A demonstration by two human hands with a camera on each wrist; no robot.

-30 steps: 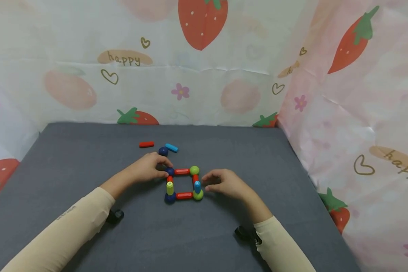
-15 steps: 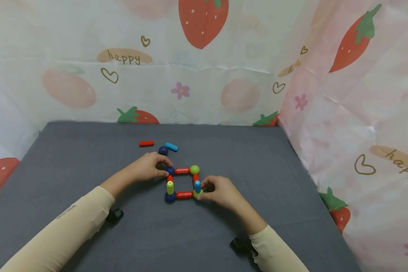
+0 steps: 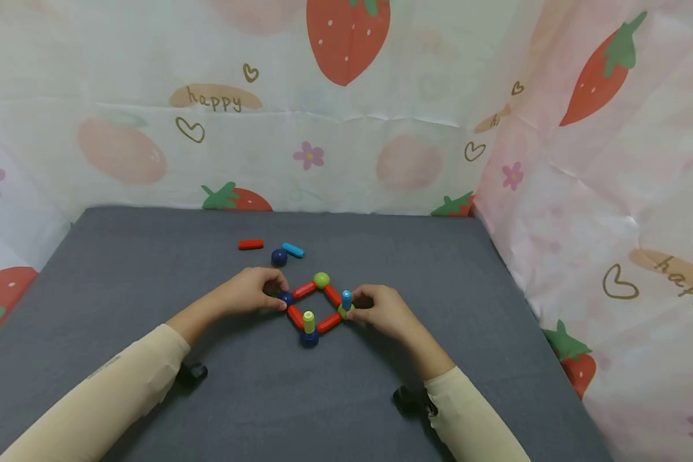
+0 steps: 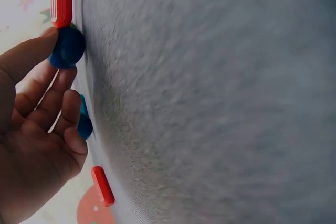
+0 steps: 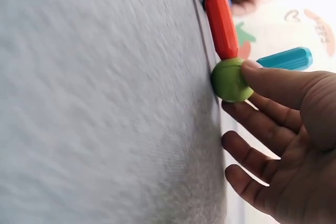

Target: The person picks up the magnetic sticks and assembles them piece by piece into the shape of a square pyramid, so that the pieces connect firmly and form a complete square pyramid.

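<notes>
On the grey cloth lies a four-sided frame of red rods (image 3: 330,322) joined by balls at its corners. My left hand (image 3: 253,293) pinches the dark blue ball (image 4: 69,47) at the left corner between thumb and fingers. At the right corner, my right hand (image 3: 385,312) pinches a green ball (image 5: 231,81), from which a light blue rod (image 3: 346,299) stands up. A yellow-green rod (image 3: 308,321) rises from the near dark blue ball (image 3: 309,339). Another green ball (image 3: 321,280) forms the far corner.
Behind the frame lie a loose red rod (image 3: 251,244), a loose dark blue ball (image 3: 279,258) and a light blue rod (image 3: 293,250). A strawberry-print curtain (image 3: 346,128) hangs along the back and right of the grey table (image 3: 265,410).
My right hand has come in to the frame and taken hold of the green ball with the light blue rod. The frame has turned from square-on to a diamond, its near corners shifting right.
</notes>
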